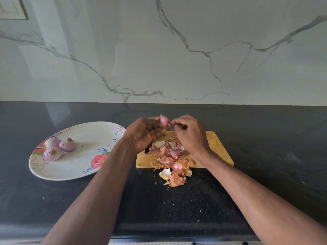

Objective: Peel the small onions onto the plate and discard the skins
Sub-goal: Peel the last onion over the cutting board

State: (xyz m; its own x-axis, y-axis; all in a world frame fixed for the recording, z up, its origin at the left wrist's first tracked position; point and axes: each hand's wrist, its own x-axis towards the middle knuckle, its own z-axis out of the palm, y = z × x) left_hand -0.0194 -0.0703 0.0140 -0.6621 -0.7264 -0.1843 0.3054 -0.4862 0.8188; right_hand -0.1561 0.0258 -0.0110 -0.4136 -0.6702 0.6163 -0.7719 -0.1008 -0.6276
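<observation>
The left hand (145, 133) is gripping a glossy pink half-peeled onion (163, 121) while the right hand (190, 133) is pinching its loose skin.

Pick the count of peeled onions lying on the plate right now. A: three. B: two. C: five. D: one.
A: three peeled onions sit together on the left part of the floral plate, while a fourth onion is held in the left hand above the cutting board.

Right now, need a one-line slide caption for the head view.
Left hand holds a small onion over the cutting board while right hand picks skin; three peeled onions on plate.
</observation>
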